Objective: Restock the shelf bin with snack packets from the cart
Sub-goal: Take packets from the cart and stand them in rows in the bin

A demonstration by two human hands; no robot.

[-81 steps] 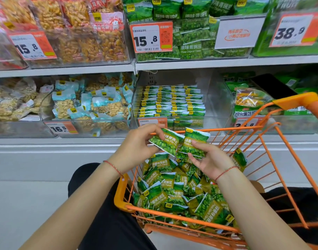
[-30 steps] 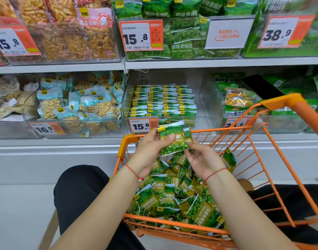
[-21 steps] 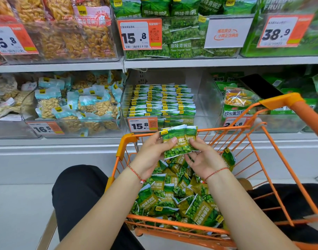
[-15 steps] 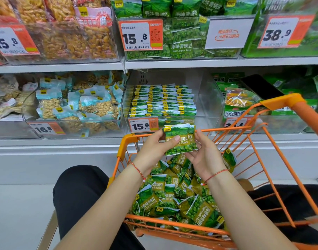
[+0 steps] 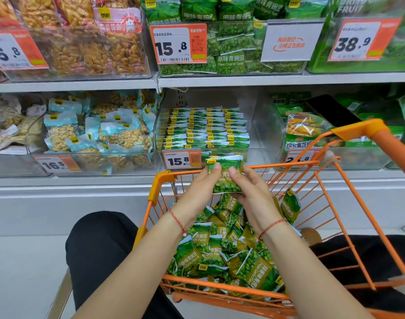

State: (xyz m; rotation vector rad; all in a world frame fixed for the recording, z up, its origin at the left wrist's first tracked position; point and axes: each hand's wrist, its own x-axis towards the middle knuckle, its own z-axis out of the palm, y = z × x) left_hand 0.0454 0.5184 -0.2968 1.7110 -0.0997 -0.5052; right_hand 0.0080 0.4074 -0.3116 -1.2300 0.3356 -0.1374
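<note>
Both hands hold a small stack of green garlic-flavour pea packets [image 5: 226, 173] above the orange cart [image 5: 161, 180]. My left hand [image 5: 200, 189] grips the stack's left side with its thumb on the front. My right hand [image 5: 249, 192] grips the right side, thumb on the front too. Below them the cart holds several loose green packets [image 5: 220, 252]. The clear shelf bin [image 5: 263, 125] on the lower shelf, straight ahead, carries neat rows of the same green packets [image 5: 208, 127]; its right part shows no packets.
A 15.8 price tag [image 5: 182, 160] fronts the bin. A bin of blue-and-clear nut packets [image 5: 98, 134] stands to its left, and a bin of green fruit-crisp bags [image 5: 307, 127] to its right. The cart handle [image 5: 381, 139] rises at right. The upper shelf [image 5: 220, 79] overhangs.
The two packets, held apart at first, have been brought together into one squared stack. Both hands have closed in on it and lifted it slightly toward the bin.
</note>
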